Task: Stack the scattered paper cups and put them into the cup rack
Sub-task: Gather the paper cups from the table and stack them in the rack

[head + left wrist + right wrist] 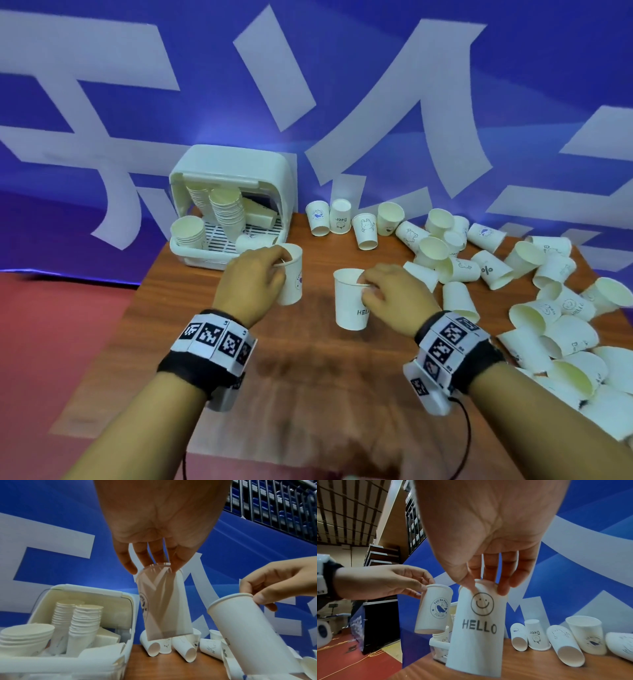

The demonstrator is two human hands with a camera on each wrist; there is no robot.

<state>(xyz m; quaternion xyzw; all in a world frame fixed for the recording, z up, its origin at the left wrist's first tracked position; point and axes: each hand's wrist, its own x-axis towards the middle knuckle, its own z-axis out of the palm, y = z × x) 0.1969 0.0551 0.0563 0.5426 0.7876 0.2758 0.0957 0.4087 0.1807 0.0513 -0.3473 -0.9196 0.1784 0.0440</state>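
Observation:
My left hand [255, 274] pinches the rim of a white whale-print cup [293, 275] and holds it upright above the table, just in front of the cup rack [229, 205]. The same whale cup [435, 608] hangs from the left hand [385, 582] in the right wrist view. My right hand [387, 294] pinches the rim of the HELLO cup [351, 301], also upright and lifted, to the right of the whale cup. The HELLO cup [479, 626] fills the right wrist view. The rack [82, 622] holds several stacks of cups [82, 626].
Many loose white cups [513, 284] lie scattered over the right half of the wooden table [308, 377], some upright, most on their sides. A few stand near the back edge [339, 217]. A blue and white banner [308, 85] rises behind the table. Red floor [51, 325] lies left.

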